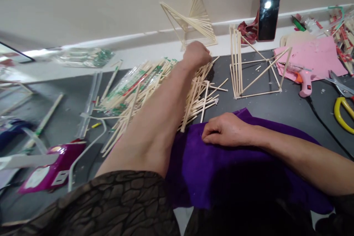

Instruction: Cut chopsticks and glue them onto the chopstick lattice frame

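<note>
My left hand (197,56) stretches over a pile of pale wooden sticks (195,97) to its far end, beside the wall ledge. Its fingers curl downward, and whatever they hold is hidden behind the hand. Below, on a purple cloth (193,158), my right hand (226,129) rests in a loose fist with nothing visible in it. A stick frame (256,93) with open triangular sides stands on the grey table, right of the pile. Behind my left hand, a twisted stick structure (197,24) leans on the ledge against the wall.
At the right lie a pink glue gun (305,81) with a cord, pink sheets (318,53) and yellow-handled scissors (341,108). A phone (269,11) leans on a red-capped bottle. Wrapped chopsticks (132,88) and a magenta device (54,169) occupy the left.
</note>
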{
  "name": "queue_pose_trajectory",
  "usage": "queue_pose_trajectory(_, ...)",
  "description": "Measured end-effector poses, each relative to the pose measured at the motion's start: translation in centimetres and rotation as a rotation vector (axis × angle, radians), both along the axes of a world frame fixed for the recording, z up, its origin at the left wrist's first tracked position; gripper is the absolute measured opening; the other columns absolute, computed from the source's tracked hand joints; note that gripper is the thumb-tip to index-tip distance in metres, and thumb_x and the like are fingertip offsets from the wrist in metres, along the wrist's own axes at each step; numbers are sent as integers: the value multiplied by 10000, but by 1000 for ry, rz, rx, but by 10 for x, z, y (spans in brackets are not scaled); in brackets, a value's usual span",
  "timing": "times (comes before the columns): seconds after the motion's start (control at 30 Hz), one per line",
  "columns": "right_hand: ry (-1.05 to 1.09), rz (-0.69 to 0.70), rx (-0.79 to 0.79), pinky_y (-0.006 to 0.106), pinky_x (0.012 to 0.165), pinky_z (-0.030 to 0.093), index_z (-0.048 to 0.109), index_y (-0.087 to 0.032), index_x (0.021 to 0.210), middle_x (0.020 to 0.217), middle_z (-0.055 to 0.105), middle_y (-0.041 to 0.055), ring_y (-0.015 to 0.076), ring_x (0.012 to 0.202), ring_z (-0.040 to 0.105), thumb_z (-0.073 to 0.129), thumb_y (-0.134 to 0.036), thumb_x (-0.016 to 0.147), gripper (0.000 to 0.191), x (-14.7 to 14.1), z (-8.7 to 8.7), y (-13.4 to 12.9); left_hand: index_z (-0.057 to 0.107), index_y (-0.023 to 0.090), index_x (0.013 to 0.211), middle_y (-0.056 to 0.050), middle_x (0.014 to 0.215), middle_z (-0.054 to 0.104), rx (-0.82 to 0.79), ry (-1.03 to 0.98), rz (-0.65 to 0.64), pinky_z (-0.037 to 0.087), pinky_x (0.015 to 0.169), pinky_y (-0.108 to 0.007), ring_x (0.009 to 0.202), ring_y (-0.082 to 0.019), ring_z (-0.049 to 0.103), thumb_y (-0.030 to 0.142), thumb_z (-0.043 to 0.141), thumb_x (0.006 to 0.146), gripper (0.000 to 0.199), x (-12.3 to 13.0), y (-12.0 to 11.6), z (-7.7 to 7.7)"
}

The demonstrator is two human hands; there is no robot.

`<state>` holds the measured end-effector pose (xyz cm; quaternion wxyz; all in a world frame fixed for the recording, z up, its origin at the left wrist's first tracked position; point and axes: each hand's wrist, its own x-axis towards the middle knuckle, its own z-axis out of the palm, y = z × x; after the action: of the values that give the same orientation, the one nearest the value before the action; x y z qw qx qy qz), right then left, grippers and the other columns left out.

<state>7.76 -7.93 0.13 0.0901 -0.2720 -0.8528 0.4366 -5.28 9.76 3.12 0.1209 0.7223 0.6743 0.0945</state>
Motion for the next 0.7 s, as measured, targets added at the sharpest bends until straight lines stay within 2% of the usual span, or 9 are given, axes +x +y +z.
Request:
queue_pose_trajectory(0.07, 12, 1, 1, 224, 754, 419, 718, -124, 898, 945, 719, 60, 148, 867, 645, 567, -161, 876, 157, 0, 0, 0, 647, 83, 860, -37, 794, 658, 9, -226, 159, 482, 798, -349, 829, -157, 583, 230, 676, 750, 186, -4, -3, 21)
queue_pose_trajectory(0.1, 18, -2, 0, 222, 752, 419, 718, -124, 890, 938, 719, 58, 146, 861, 645, 571, -155, 873, 152, 0, 0, 0, 622, 98, 782, -1, 682, 594, 24, -341, 223, 462, 785, -335, 773, -120, 569, 151, 663, 741, 79, -5, -4, 32)
queue_pose_trajectory(0.13, 24, -7, 1, 221, 749, 419, 719, -123, 884, 931, 719, 58, 145, 855, 645, 576, -150, 870, 147, 0, -1, 0, 590, 95, 728, 25, 623, 523, 62, -449, 231, 431, 805, -325, 753, -80, 551, 115, 631, 768, 61, -7, -5, 42)
queue_pose_trajectory(0.2, 38, -18, 2, 218, 737, 419, 722, -119, 875, 919, 719, 59, 143, 841, 646, 585, -144, 863, 139, 0, -2, 1, 559, 123, 682, 45, 592, 499, 120, -653, 253, 445, 794, -308, 697, -74, 535, 89, 688, 721, 139, -10, -7, 60)
queue_pose_trajectory(0.33, 81, -34, -6, 210, 714, 421, 725, -120, 846, 882, 719, 50, 132, 805, 644, 599, -131, 848, 127, 0, -6, 0, 568, 148, 729, 51, 637, 587, 187, -825, 227, 486, 737, -266, 707, -98, 605, 171, 746, 690, 184, -23, -18, 83)
queue_pose_trajectory(0.5, 253, -93, -10, 210, 716, 448, 718, -120, 809, 837, 723, 45, 118, 765, 649, 598, -107, 831, 122, 2, -2, -5, 625, 232, 645, 32, 671, 648, 225, -1091, 132, 502, 616, -259, 658, -119, 599, 229, 754, 685, 135, -33, -45, 89)
queue_pose_trajectory(0.6, 448, -132, -9, 209, 709, 464, 703, -143, 757, 777, 715, 13, 101, 733, 642, 601, -121, 823, 124, 12, 18, -5, 647, 204, 681, 43, 643, 637, 182, -1233, 70, 476, 563, -221, 581, -77, 537, 229, 754, 707, 113, -25, -67, 86)
queue_pose_trajectory(0.67, 554, -183, -34, 194, 640, 460, 685, -164, 716, 699, 686, -20, 81, 657, 615, 624, -170, 818, 119, 25, 38, 0, 666, 174, 791, 38, 667, 648, 93, -1303, 8, 462, 545, -182, 598, -60, 560, 198, 725, 759, 72, -15, -80, 83)
queue_pose_trajectory(0.7, 589, -227, -48, 186, 581, 443, 671, -169, 689, 641, 654, -34, 68, 587, 579, 641, -205, 812, 132, 33, 49, 3, 654, 167, 786, 31, 654, 638, 100, -1328, 38, 447, 511, -173, 583, -59, 568, 165, 662, 800, 17, -8, -85, 81)
